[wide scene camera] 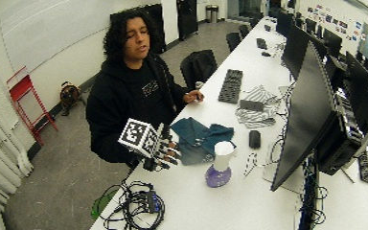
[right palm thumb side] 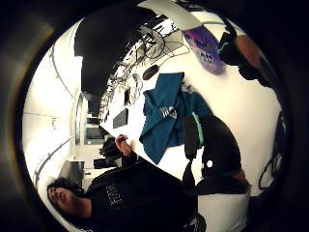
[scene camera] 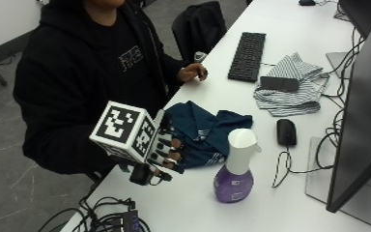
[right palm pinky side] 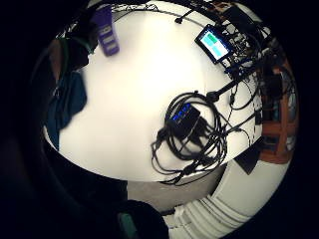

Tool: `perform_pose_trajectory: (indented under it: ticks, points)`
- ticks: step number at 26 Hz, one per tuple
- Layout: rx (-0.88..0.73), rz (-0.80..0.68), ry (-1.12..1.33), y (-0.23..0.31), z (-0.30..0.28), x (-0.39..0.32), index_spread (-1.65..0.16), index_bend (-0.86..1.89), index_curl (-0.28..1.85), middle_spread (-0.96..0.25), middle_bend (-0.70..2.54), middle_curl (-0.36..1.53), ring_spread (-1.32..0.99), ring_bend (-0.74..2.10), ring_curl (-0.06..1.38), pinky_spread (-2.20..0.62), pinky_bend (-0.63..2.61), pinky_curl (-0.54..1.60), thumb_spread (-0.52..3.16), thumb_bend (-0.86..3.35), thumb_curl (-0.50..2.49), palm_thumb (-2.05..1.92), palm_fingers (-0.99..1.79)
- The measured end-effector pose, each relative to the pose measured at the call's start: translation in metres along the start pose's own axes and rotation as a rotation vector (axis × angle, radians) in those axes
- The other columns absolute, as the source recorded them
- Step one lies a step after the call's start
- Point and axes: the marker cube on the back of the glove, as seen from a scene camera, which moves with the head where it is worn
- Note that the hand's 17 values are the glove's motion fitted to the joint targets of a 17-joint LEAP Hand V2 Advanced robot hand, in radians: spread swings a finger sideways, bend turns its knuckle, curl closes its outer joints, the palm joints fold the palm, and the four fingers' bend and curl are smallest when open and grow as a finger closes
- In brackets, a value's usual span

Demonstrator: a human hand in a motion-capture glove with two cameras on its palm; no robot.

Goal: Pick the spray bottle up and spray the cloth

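A purple spray bottle (scene camera: 234, 176) with a white head stands upright on the white table (scene camera: 282, 203), untouched. Just beside it, the gloved right hand (scene camera: 166, 152) hovers above the table edge, fingers relaxed and slightly spread, holding nothing. The dark blue cloth (scene camera: 205, 130) lies crumpled behind the hand, near the bottle. Farther along sit a mouse (scene camera: 286, 131), striped cloth (scene camera: 294, 84) and keyboard (scene camera: 247, 55); the bare hand (scene camera: 192, 72) rests at the table's edge.
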Motion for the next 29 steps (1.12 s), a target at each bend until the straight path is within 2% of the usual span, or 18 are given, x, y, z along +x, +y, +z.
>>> perform_pose_trajectory:
  ticks: [5, 10, 16, 23, 29]
  points:
    - [0.017, 0.006, -0.053, -0.041, -0.015, 0.015, -0.34, 0.12, 0.28, -0.1, 0.28, 0.34, -0.14, 0.35, 0.3, 0.11, 0.22, 0.29, 1.21, 0.19, 0.31, 0.65, 0.87]
    - [0.125, 0.037, -0.169, -0.104, -0.016, 0.013, -0.34, 0.08, 0.27, -0.11, 0.3, 0.36, -0.15, 0.37, 0.32, 0.1, 0.22, 0.31, 1.2, 0.17, 0.33, 0.68, 0.86]
    - [0.203, -0.016, -0.326, -0.143, -0.02, 0.018, -0.34, 0.06, 0.23, -0.12, 0.29, 0.37, -0.17, 0.41, 0.34, 0.09, 0.26, 0.33, 1.17, 0.13, 0.35, 0.7, 0.82]
    - [0.105, -0.111, -0.609, -0.157, -0.004, 0.017, -0.34, 0.09, 0.21, -0.14, 0.29, 0.38, -0.19, 0.44, 0.36, 0.07, 0.27, 0.34, 1.08, 0.07, 0.36, 0.72, 0.83]
    - [0.061, -0.101, -0.779, -0.176, 0.016, 0.01, -0.35, 0.13, 0.23, -0.17, 0.3, 0.39, -0.21, 0.41, 0.35, 0.04, 0.24, 0.33, 1.0, 0.02, 0.37, 0.74, 0.89]
